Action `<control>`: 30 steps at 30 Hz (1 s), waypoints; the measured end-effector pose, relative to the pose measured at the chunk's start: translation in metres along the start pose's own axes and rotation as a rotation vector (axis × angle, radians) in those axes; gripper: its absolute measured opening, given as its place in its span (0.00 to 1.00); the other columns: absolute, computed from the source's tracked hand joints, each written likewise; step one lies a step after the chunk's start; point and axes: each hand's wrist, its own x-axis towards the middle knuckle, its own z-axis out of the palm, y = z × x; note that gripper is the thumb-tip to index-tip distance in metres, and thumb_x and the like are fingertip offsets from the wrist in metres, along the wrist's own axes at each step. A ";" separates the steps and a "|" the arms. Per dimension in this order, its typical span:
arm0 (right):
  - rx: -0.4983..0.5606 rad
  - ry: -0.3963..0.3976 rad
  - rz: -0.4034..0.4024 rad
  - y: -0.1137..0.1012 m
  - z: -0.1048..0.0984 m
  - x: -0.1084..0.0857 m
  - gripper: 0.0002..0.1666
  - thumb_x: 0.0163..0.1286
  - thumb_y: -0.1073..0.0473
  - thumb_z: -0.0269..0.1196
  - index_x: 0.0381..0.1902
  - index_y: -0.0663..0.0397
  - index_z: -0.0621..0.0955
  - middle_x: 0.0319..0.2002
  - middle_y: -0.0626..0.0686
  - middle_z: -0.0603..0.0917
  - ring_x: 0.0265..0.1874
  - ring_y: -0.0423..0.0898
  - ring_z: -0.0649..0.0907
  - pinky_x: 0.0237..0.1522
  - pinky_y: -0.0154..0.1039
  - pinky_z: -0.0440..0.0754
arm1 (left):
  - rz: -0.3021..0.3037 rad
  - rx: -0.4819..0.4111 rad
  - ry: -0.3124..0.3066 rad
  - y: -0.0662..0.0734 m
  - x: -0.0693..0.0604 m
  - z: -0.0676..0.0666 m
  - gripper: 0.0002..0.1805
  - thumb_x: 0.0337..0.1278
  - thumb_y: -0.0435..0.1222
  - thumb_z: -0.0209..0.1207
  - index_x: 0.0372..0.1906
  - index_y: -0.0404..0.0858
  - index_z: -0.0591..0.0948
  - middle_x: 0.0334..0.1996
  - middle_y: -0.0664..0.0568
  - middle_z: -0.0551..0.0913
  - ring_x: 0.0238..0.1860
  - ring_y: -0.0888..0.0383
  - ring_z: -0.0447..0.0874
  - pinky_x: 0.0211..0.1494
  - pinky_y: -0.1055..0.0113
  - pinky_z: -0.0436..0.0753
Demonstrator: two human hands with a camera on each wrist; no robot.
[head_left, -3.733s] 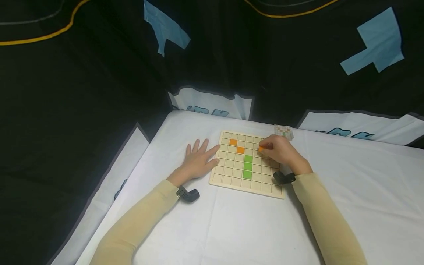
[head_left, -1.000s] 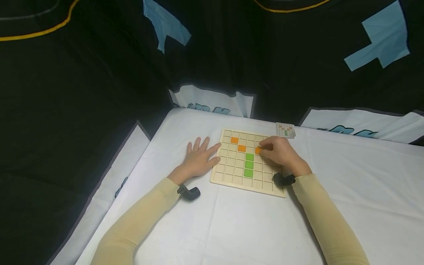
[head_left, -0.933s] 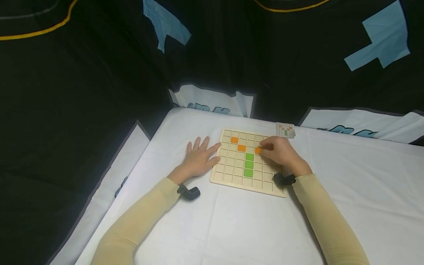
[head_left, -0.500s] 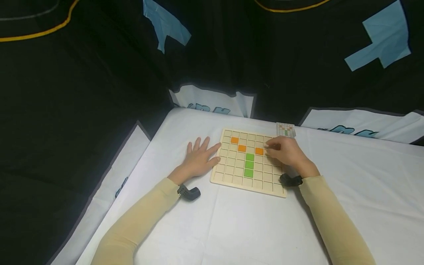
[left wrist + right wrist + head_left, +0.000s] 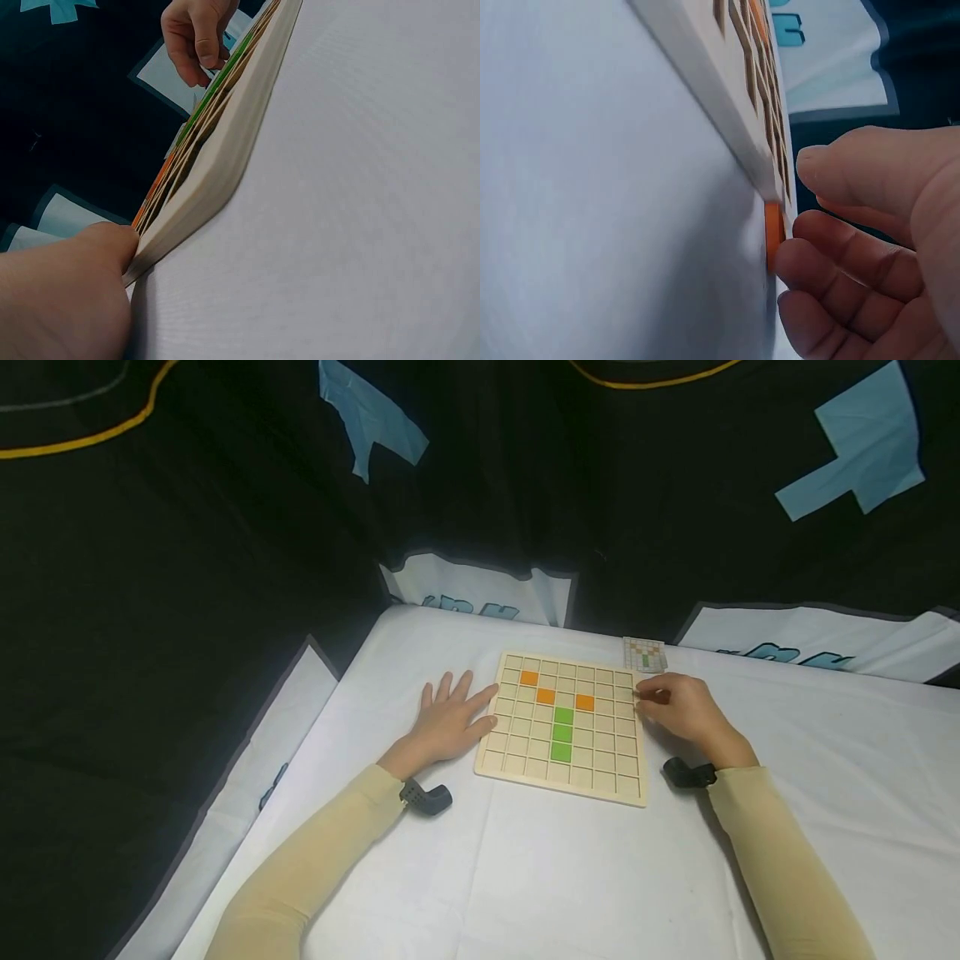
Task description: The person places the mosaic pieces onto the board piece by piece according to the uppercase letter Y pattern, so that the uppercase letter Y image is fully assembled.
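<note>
A pale wooden grid board (image 5: 603, 783) lies on the white-covered table. Set in its cells are an upper-left orange tile (image 5: 528, 678), a second orange tile (image 5: 546, 696) diagonally below, and a third orange tile (image 5: 585, 702) farther right. Three green tiles (image 5: 562, 733) form a column. My left hand (image 5: 441, 727) rests with fingers spread, index finger and thumb at the board's left edge. Beyond the right edge is my right hand (image 5: 686, 710), fingers loosely bent and thumb apart. In the right wrist view, another orange tile (image 5: 774, 236) shows beside the board, near those fingertips.
A small card (image 5: 644, 655) with a printed grid pattern lies behind the board's far right corner. White cloth (image 5: 570, 877) covers the table. Black fabric (image 5: 495, 510) with blue patches hangs behind. Each wrist wears a dark camera (image 5: 426, 798).
The orange tile that my right hand pinched now lies in a board cell, released. That hand has moved right, off the board. My left hand has stayed at the left edge.
</note>
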 end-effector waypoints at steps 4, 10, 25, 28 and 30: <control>-0.004 0.010 0.016 0.005 -0.003 -0.002 0.20 0.66 0.63 0.66 0.54 0.66 0.85 0.52 0.67 0.85 0.46 0.60 0.83 0.46 0.50 0.85 | 0.007 0.000 0.003 0.000 0.000 0.000 0.34 0.76 0.58 0.42 0.82 0.55 0.57 0.84 0.39 0.44 0.83 0.32 0.32 0.80 0.31 0.35; -0.017 0.022 0.024 0.009 -0.004 -0.002 0.20 0.65 0.65 0.67 0.54 0.66 0.85 0.52 0.67 0.85 0.41 0.57 0.80 0.40 0.42 0.80 | 0.008 0.006 0.001 0.000 0.001 -0.001 0.34 0.76 0.58 0.42 0.82 0.56 0.57 0.84 0.39 0.44 0.83 0.33 0.32 0.80 0.31 0.35; -0.026 0.017 0.040 0.007 0.000 0.001 0.22 0.66 0.66 0.67 0.58 0.66 0.83 0.54 0.67 0.83 0.41 0.56 0.78 0.42 0.45 0.79 | 0.005 0.007 0.002 0.000 0.001 -0.001 0.35 0.76 0.58 0.42 0.82 0.56 0.56 0.84 0.39 0.43 0.83 0.33 0.32 0.80 0.31 0.35; -0.033 -0.002 0.042 0.006 0.001 0.001 0.22 0.66 0.67 0.67 0.58 0.66 0.83 0.51 0.66 0.84 0.41 0.56 0.78 0.41 0.44 0.78 | 0.002 0.009 -0.002 0.000 0.000 0.000 0.35 0.76 0.58 0.42 0.82 0.56 0.56 0.84 0.40 0.43 0.83 0.33 0.32 0.80 0.31 0.35; -0.036 -0.016 0.047 0.006 0.001 0.000 0.22 0.66 0.67 0.67 0.58 0.65 0.83 0.51 0.66 0.84 0.41 0.56 0.77 0.41 0.43 0.77 | 0.000 0.009 -0.003 0.000 0.000 0.001 0.35 0.76 0.58 0.42 0.82 0.56 0.56 0.84 0.40 0.43 0.83 0.33 0.32 0.80 0.31 0.35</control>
